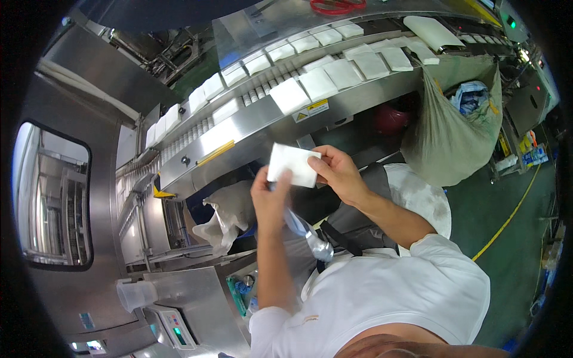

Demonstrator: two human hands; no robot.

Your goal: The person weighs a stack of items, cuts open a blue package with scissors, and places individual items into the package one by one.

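Note:
A small white folded pad (293, 164), flat and rectangular, is held up in front of my lap. The fingers of my right hand (341, 174) close on its right edge, thumb on top. At its lower left, my left hand (268, 197) grips the other side; that thumb is blurred by motion. More white pads (319, 83) lie overlapping in a row on the conveyor's near metal ledge, just beyond my hands. Another line of white pads (304, 43) sits along the conveyor's far side. A shiny bluish plastic piece (321, 247) hangs by my lap.
The roller conveyor (200, 140) curves from left to far right. A cloth sack (450, 146) with blue plastic inside hangs at the right. White plastic (224, 218) drapes below the conveyor. At the lower left are a scale (170, 327) and a clear jug (136, 294). Red-handled scissors (337, 6) lie at the top.

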